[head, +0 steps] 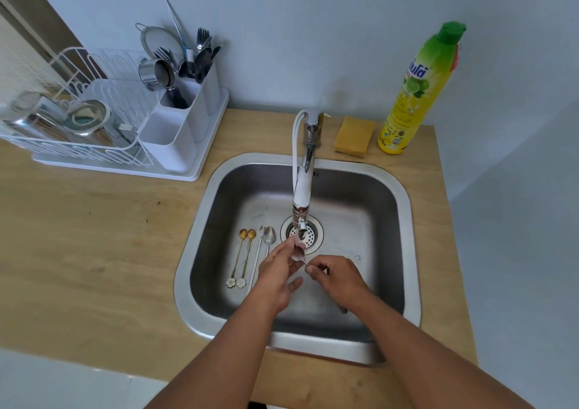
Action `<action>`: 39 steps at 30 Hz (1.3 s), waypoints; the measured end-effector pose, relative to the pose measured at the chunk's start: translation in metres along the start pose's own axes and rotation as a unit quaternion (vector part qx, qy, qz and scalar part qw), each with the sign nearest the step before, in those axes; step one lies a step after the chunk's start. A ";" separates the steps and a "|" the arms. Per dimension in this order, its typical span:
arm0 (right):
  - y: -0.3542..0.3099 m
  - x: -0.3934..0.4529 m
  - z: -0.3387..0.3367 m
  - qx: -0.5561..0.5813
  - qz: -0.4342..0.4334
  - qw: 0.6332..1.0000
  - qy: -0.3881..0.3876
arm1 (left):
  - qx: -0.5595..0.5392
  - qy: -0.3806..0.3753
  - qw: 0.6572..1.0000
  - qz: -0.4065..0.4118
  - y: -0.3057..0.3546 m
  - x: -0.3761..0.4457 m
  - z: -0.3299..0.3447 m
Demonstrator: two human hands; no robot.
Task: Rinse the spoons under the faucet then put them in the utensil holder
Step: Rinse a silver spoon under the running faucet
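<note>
Under the spout of the faucet (302, 189) I hold a silver spoon (298, 255) over the sink (200, 208). My right hand (336, 278) pinches its handle, and the fingers of my left hand (277, 278) rub its bowl. On the sink floor to the left lie two gold spoons (242, 253) with flower ends and two silver spoons (266, 241), side by side. The white utensil holder (188, 111) stands at the back left with forks, spoons and other utensils in it.
A white dish rack (78, 120) with metal bowls and a glass sits beside the holder on a white tray. A yellow sponge (354, 136) and a green-capped dish soap bottle (416, 92) stand behind the sink on the wooden counter (94, 236).
</note>
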State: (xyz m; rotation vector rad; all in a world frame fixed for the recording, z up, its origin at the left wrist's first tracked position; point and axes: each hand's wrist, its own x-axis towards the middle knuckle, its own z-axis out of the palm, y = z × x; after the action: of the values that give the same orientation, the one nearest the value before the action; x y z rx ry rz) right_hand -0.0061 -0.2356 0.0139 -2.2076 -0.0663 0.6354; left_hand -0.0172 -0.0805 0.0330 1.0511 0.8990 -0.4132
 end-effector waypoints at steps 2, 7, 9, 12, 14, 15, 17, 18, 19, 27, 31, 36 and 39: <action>0.000 -0.001 0.001 -0.003 -0.003 1.000 0.003 | -0.018 0.008 1.000 -0.005 -0.003 0.000 -0.001; 0.003 -0.004 0.006 -0.036 -0.008 0.999 0.014 | 0.144 0.046 0.986 0.076 -0.008 0.004 -0.005; 0.002 -0.007 0.008 -0.053 -0.011 0.998 0.026 | 0.181 0.059 0.976 0.107 -0.005 0.003 -0.006; -0.003 -0.011 0.010 -0.071 -0.005 0.997 0.043 | 0.196 0.039 0.973 0.115 0.002 0.002 -0.005; -0.005 -0.011 0.012 -0.083 -0.009 0.995 0.053 | 0.182 0.029 0.979 0.090 0.007 0.001 -0.001; -0.006 -0.011 0.013 -0.089 -0.013 0.994 0.058 | 0.171 0.024 0.983 0.067 0.009 0.002 0.000; -0.006 -0.011 0.014 -0.097 -0.018 0.993 0.067 | 0.140 0.013 0.990 -0.001 0.014 0.002 0.001; -0.006 -0.011 0.014 -0.098 -0.019 0.993 0.070 | 0.120 0.002 0.992 -0.039 0.017 0.001 0.001; -0.005 -0.012 0.014 -0.099 -0.019 0.992 0.071 | 0.101 -0.015 0.992 -0.071 0.018 0.001 -0.001; 0.001 -0.008 0.011 -0.069 -0.029 0.995 0.070 | 0.061 -0.028 0.996 -0.052 0.008 -0.001 -0.005; 0.002 -0.007 0.008 -0.045 -0.027 0.997 0.057 | 0.259 0.035 0.959 0.111 0.003 -0.002 -0.001; 0.000 -0.006 0.005 -0.021 -0.010 0.999 0.029 | 0.296 0.087 0.924 0.227 -0.004 -0.004 -0.001; -0.002 -0.006 0.006 -0.007 -0.013 1.000 0.021 | 0.246 0.115 0.936 0.224 -0.004 -0.005 0.007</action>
State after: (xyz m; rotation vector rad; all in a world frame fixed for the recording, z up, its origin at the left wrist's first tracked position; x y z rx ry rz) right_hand -0.0139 -0.2317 0.0148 -2.2299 -0.0779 0.5745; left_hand -0.0196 -0.0886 0.0361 1.7511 0.7423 -0.1270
